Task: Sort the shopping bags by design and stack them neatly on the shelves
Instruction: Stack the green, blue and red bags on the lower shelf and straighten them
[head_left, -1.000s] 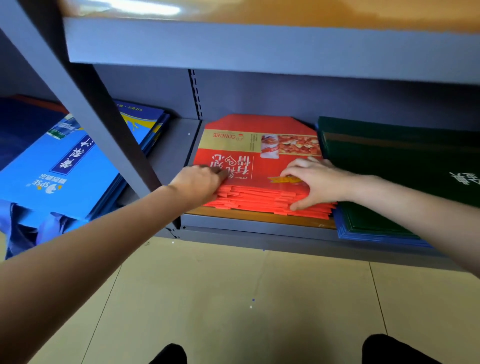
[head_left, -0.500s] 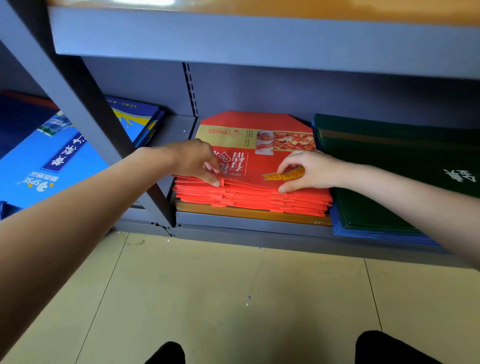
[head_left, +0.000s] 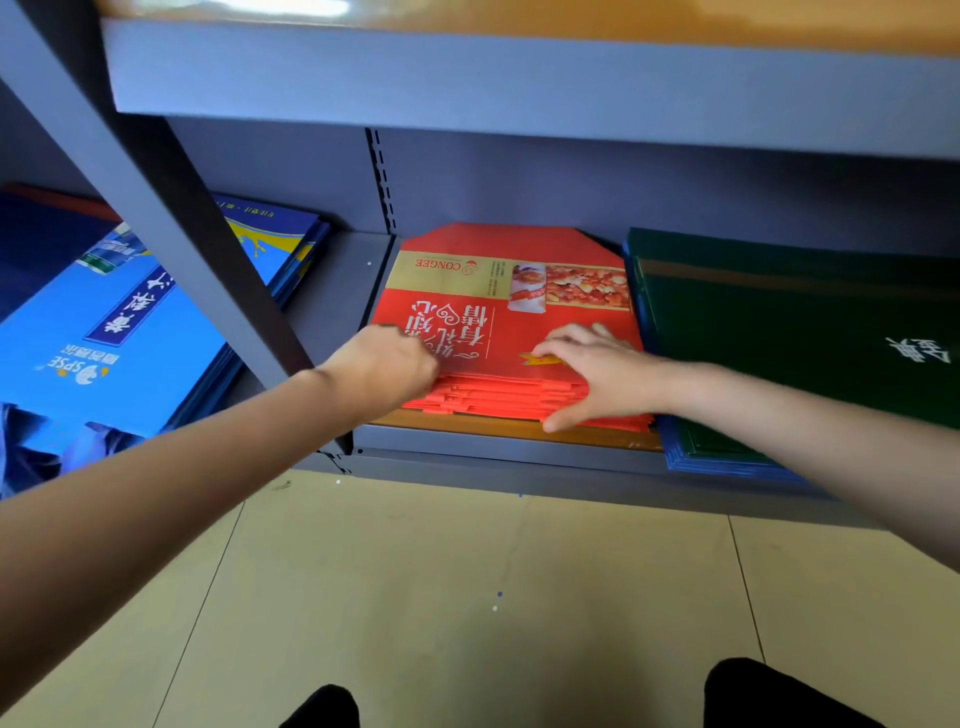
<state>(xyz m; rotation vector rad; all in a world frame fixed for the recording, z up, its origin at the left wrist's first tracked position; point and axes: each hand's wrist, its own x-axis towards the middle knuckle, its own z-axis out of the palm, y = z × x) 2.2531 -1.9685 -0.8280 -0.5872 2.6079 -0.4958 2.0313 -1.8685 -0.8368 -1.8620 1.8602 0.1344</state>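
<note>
My left hand (head_left: 387, 366) sits at the near left corner of the red bags (head_left: 511, 338), fingers curled against the stacked edges; whether it pinches any of them, I cannot tell. My right hand (head_left: 597, 374) lies flat and spread on top of the same pile, fingers straight, thumb down over the front edge, holding nothing.

Both hands touch the pile, so it lies directly under and ahead of them, on the lower shelf (head_left: 498, 449) just above the floor (head_left: 467, 597). The top bag's long side runs away from me toward the shelf's back wall. The near edges are uneven, fanned a little toward the front, so I judge the next move is squaring them, with the left hand better placed to push the corner in.

I count three piles by design: one of blue bags (head_left: 114, 332) to the left, beyond the slanted shelf post (head_left: 171, 218); the red one in the middle; one of green bags (head_left: 789, 338) just beside it on the right. The number of bags in each is too fine to count.
</note>
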